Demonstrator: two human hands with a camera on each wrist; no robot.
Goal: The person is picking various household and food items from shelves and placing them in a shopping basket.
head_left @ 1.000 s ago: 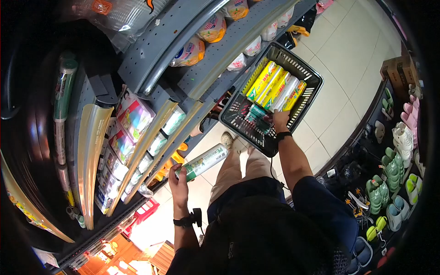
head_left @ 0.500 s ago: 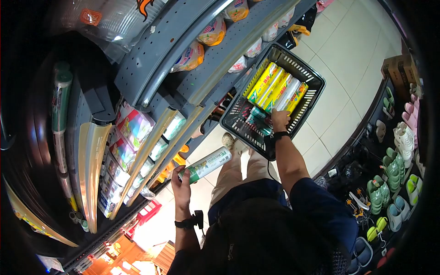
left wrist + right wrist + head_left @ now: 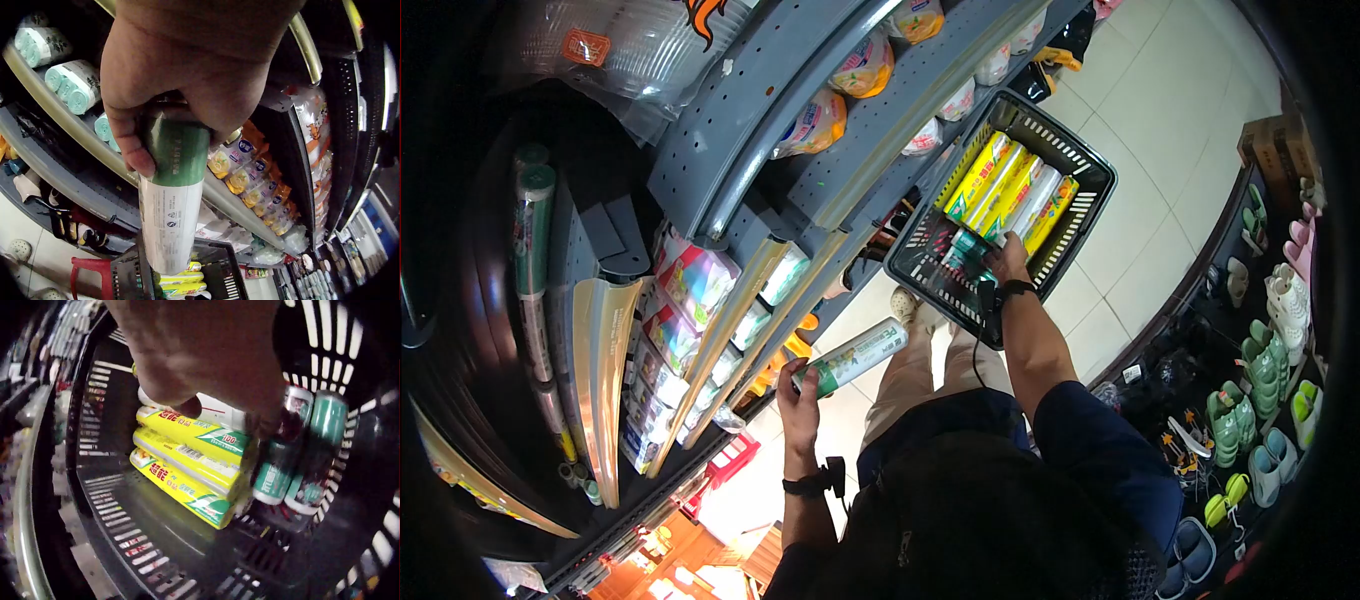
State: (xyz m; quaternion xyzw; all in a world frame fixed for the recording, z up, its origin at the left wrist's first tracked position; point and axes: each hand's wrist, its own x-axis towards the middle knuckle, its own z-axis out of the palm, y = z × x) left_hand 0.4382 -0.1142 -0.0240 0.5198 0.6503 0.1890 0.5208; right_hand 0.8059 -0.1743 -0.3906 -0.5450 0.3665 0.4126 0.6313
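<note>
My left hand (image 3: 800,400) grips the green end of a white-and-green packaged roll (image 3: 862,355), marked PE. In the left wrist view, fingers and thumb wrap its top, and the roll (image 3: 174,215) points down above the basket. The right hand (image 3: 1008,265) is inside the black basket (image 3: 1052,127). There, several yellow rolls (image 3: 187,487) and a white roll (image 3: 225,417) lie side by side. Two dark green rolls (image 3: 320,444) lie across their ends. The right thumb lies along the white roll; the fingers overlap a green roll, and I cannot tell whether they grip it.
Grey shelves (image 3: 730,140) with orange-and-white packs (image 3: 815,125) run along the left. Below them are wrapped packages (image 3: 690,280). Slippers and clogs (image 3: 1260,365) line a rack at the right. A cardboard box (image 3: 1275,155) stands behind it. A cable hangs from the right wrist.
The right hand has shifted and turned within the basket, towards the green rolls. My left hand still holds its roll, now slightly further right. The camera view has shifted a little.
</note>
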